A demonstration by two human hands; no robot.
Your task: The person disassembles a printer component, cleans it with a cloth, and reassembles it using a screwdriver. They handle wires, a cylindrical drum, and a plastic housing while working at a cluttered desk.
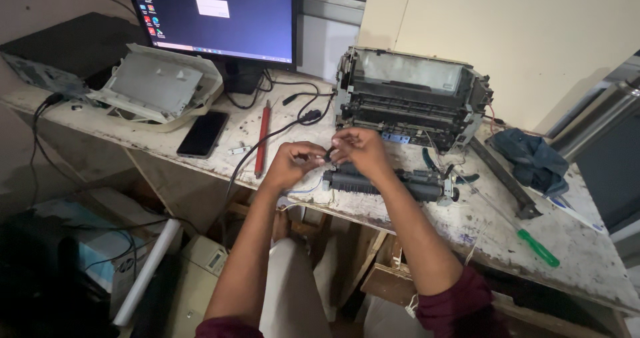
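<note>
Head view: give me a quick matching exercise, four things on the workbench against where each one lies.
Things:
1. phone
2. red roller
3. green screwdriver
4. blue cloth

Places:
A. near the bench's front edge, far right
B. right of the opened printer
C. face up below the grey cover panel
D. between the phone and the hands

Pairs: 1-C, 2-D, 3-A, 4-B

The tabletop (467, 225) looks like rough, stained, chipped wood. At its twelve o'clock sits a matt grey plastic printer (410, 95); at nine, a glossy black phone (203, 133); at three, crumpled blue cloth (531, 158).
</note>
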